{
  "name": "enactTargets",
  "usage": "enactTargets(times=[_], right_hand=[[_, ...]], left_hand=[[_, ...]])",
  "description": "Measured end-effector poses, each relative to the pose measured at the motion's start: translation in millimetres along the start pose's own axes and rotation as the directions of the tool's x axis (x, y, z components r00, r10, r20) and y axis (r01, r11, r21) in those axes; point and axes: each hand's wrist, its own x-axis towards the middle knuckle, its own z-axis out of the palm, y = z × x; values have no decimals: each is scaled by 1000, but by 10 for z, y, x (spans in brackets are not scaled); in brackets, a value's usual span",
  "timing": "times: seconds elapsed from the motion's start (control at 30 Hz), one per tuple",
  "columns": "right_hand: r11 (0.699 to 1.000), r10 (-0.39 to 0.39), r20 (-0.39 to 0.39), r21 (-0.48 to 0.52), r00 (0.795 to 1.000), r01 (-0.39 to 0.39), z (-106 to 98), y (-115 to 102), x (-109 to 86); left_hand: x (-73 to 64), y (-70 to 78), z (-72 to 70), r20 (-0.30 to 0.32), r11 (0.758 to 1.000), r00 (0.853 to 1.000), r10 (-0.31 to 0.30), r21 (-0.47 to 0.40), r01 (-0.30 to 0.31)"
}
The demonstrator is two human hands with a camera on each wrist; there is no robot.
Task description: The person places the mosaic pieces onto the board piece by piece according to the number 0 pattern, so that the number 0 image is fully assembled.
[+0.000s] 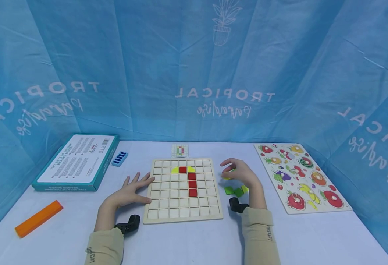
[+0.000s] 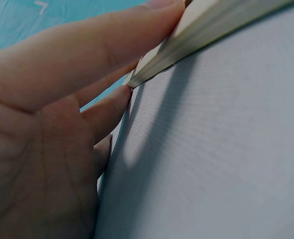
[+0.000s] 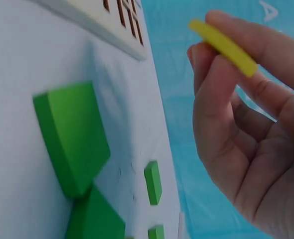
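Note:
A wooden grid board [image 1: 182, 222] lies on the table, with several red square tiles [image 1: 192, 192] in its cells. Yellow tiles with a curved edge [image 1: 175, 170] flank the top red one. My left hand [image 1: 127, 195] has its fingers spread, fingertips and thumb touching the board's left edge; the left wrist view shows them at the board's side [image 2: 187, 45]. Raised off the table to the board's right, my right hand [image 1: 241, 172] pinches a yellow tile [image 3: 224, 47] between thumb and fingers. Below it lie several green tiles [image 1: 229, 190] and a yellow piece [image 1: 245, 188].
Behind the board is a small pattern card [image 1: 180, 150]. A teal box [image 1: 78, 162], a blue piece with dark bars [image 1: 119, 159] and an orange bar [image 1: 39, 219] lie on the left. On the right is a fruit puzzle board [image 1: 293, 180]. A blue curtain [image 1: 194, 66] hangs behind.

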Motion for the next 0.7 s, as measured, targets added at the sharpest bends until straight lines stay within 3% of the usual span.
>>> enactTargets(times=[0.5,0.7], right_hand=[[993,-100,69,71,993,96,174,-214,2],[978,-206,141,57,968,200,262,-298,7]], left_hand=[[-11,-5,-8,2,1000,1000,16,-9,-16],[-14,8,6,4,1000,1000,9,-18,-8]])
